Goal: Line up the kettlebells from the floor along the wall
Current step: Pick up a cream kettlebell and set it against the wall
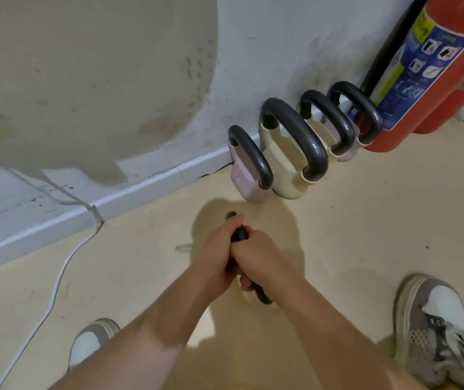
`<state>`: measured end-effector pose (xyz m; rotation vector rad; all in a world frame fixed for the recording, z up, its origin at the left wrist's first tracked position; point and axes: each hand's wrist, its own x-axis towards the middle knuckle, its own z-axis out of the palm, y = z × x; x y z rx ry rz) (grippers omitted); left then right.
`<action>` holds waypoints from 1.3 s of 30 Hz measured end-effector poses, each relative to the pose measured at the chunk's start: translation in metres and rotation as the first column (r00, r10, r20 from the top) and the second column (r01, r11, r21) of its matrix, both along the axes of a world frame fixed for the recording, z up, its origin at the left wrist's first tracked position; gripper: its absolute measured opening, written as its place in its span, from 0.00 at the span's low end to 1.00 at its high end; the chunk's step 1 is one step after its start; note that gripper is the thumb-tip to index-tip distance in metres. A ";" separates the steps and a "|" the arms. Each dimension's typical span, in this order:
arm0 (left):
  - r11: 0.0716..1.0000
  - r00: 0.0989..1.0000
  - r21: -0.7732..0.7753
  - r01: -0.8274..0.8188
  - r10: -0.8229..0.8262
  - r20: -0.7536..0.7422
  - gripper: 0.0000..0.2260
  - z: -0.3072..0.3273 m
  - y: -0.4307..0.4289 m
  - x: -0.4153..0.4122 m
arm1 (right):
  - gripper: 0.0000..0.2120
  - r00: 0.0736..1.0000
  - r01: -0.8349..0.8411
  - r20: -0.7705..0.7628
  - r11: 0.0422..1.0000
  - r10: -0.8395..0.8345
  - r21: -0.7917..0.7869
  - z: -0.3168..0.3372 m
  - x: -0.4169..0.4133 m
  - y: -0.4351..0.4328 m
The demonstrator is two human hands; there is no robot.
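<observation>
Head view, looking down: the left hand [216, 254] and right hand [256, 257] are both curled tight, fingers fully wrapped, around the dark handle [239, 235] of a kettlebell between the feet. Its body is hidden beneath the hands and forearms, so its colour is unclear. Four more kettlebells [284, 167] stand touching in a row against the wall [267, 52], beside a red fire extinguisher [436, 80] cut off at the top.

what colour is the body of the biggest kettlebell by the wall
Pale yellow body, with a dark grey handle, in the head view.
</observation>
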<state>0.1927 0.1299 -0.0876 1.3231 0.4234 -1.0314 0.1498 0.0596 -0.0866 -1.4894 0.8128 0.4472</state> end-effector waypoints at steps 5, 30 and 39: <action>1.000 0.999 0.020 0.015 -0.016 0.046 0.19 -0.004 -0.013 0.054 | 0.04 0.995 0.020 0.096 0.996 -0.011 -0.092 -0.009 0.047 -0.013; 0.955 0.949 0.040 -0.294 0.286 0.134 0.14 -0.008 -0.029 0.151 | 0.10 0.944 -0.094 0.276 0.948 0.182 -0.303 -0.023 0.122 -0.019; 0.989 0.979 0.060 -0.138 0.127 0.158 0.17 -0.011 -0.036 0.163 | 0.15 0.939 0.091 0.341 0.936 0.033 -0.340 -0.033 0.121 -0.019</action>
